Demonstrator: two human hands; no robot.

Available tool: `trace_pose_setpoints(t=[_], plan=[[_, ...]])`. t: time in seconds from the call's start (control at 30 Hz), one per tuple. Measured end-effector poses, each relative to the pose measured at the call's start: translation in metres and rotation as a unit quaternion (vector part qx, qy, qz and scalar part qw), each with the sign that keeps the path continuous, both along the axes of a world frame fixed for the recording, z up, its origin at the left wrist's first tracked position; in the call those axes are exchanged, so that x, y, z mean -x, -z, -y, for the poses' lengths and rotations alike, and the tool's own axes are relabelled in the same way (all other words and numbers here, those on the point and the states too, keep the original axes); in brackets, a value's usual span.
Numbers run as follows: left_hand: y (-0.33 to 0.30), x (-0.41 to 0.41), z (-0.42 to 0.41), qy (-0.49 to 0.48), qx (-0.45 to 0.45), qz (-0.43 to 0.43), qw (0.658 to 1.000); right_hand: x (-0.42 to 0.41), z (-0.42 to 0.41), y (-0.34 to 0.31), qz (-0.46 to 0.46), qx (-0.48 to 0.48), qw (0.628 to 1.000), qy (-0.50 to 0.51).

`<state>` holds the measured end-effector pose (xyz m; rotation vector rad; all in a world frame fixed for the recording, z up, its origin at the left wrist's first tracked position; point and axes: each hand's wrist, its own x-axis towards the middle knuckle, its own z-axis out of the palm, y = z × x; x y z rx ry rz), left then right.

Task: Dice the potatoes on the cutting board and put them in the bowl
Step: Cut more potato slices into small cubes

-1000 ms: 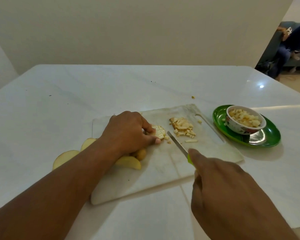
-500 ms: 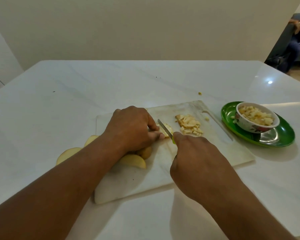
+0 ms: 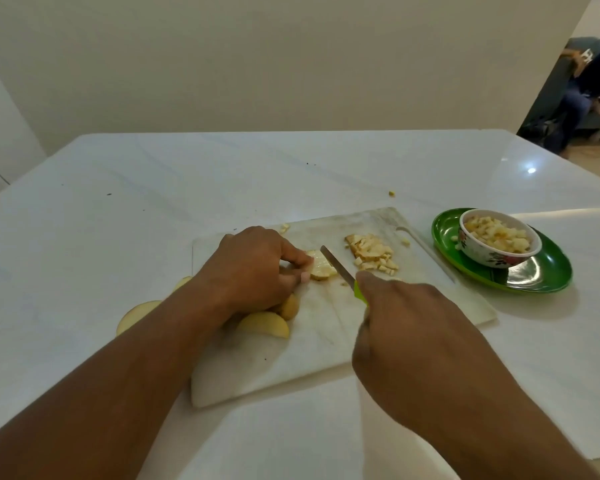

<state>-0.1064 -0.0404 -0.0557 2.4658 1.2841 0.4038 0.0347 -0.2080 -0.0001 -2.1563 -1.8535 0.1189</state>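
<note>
White marble tabletop [image 3: 153, 209] carries a pale rectangular cutting board [image 3: 326, 341]. A scored potato slice [image 3: 321, 269] is pinned by the left hand [image 3: 253, 268]; a green-handled knife [image 3: 340, 270] is gripped by the right hand [image 3: 413, 334]. Diced pieces [image 3: 373, 252] await transfer; the floral bowl [image 3: 496, 242] is partly filled, and uncut wedges [image 3: 264, 323] remain.

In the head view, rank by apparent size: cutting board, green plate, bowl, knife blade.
1. cutting board
2. green plate
3. bowl
4. knife blade

The plate and bowl lie farther from the camera, yet the order is plain.
</note>
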Motion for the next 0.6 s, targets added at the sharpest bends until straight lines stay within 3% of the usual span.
trace_pose_setpoints(t=[0.17, 0.6], plan=[[0.003, 0.0, -0.003, -0.015, 0.012, 0.039, 0.999, 0.0, -0.039, 0.033, -0.002, -0.045, 0.999, 0.004], [0.0, -0.005, -0.009, -0.018, -0.009, -0.006, 1.0, 0.001, -0.044, 0.046, 0.007, -0.073, 0.997, 0.0]])
